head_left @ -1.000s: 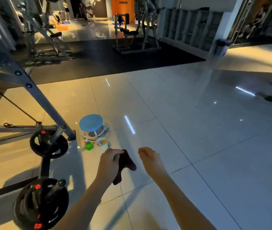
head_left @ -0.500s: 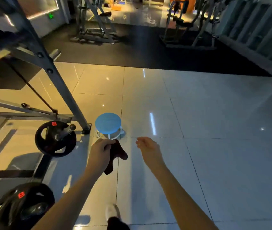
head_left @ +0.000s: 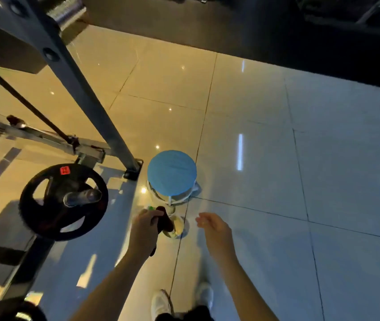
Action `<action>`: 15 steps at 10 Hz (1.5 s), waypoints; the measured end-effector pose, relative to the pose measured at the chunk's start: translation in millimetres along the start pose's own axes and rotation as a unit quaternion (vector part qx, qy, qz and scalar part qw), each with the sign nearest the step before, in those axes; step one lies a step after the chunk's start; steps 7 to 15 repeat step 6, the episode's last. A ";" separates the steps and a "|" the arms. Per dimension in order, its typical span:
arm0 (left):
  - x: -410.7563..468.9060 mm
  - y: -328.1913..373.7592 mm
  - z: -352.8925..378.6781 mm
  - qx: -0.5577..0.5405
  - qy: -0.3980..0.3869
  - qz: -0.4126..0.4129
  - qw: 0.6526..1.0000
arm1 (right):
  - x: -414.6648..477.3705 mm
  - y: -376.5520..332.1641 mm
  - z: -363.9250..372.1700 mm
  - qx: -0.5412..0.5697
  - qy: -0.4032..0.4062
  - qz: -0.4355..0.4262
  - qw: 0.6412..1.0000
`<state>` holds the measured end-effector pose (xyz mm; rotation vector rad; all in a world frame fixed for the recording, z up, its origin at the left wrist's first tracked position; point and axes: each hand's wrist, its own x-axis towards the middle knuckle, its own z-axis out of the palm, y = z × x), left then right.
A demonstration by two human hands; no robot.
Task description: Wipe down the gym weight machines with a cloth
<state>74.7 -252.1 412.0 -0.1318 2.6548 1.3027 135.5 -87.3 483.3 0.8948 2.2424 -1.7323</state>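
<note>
Now the stool [head_left: 171, 172] looks much nearer. The left hand [head_left: 144, 230] curls its fingers round the cloth [head_left: 164, 222]; the right hand [head_left: 214, 230] hangs loose, holding nothing.

Open tiled floor [head_left: 323, 158] lies to the right; the blue stool [head_left: 172, 172] ahead and machine frame [head_left: 84, 98] with weight plate [head_left: 61, 202] at left block passage.

Left hand [head_left: 144, 230] tight around a cloth [head_left: 164, 222], right hand [head_left: 214, 230] slack beside it, fingers [head_left: 201, 220] seemingly half-curled.
</note>
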 end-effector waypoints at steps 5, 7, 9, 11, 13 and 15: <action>148.8 -203.6 253.1 -0.004 -0.060 -0.174 0.983 | 237.2 198.4 57.1 -0.017 -0.026 0.093 0.995; 165.3 -226.0 278.3 0.004 -0.072 -0.232 0.970 | 264.1 223.4 63.7 -0.022 -0.044 0.090 0.995; 165.3 -226.0 278.3 0.004 -0.072 -0.232 0.970 | 264.1 223.4 63.7 -0.022 -0.044 0.090 0.995; 165.3 -226.0 278.3 0.004 -0.072 -0.232 0.970 | 264.1 223.4 63.7 -0.022 -0.044 0.090 0.995; 165.3 -226.0 278.3 0.004 -0.072 -0.232 0.970 | 264.1 223.4 63.7 -0.022 -0.044 0.090 0.995; 165.3 -226.0 278.3 0.004 -0.072 -0.232 0.970 | 264.1 223.4 63.7 -0.022 -0.044 0.090 0.995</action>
